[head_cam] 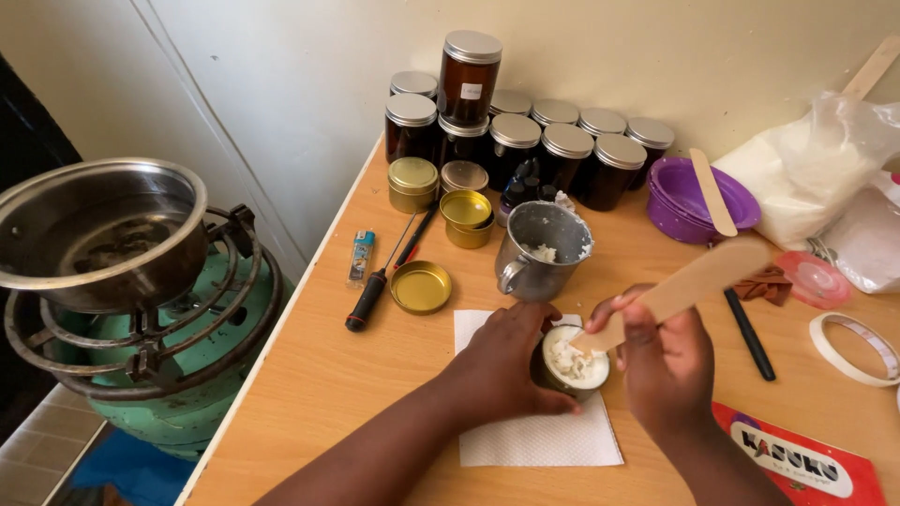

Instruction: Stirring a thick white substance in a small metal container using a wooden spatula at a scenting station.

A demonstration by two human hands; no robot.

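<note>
- A white paper napkin (pixel 539 440) lies on the wooden desk (pixel 319 375), nearest the viewer.
- On the napkin stands a small round tin (pixel 574 364) filled with white wax flakes.
- The left hand (pixel 502 361) is wrapped around the tin's side, gripping it.
- The right hand (pixel 661 361) pinches a flat wooden stick (pixel 680 289), whose tip rests in the flakes.
- Just behind, a metal mug (pixel 541 251) holds more white flakes.
- Left of the mug lie a gold lid (pixel 421 286), a screwdriver (pixel 370 295) and a lighter (pixel 360 255).
- Farthest back, dark amber jars (pixel 525 141) with silver lids stand against the wall, a purple bowl (pixel 689 201) beside them.
</note>
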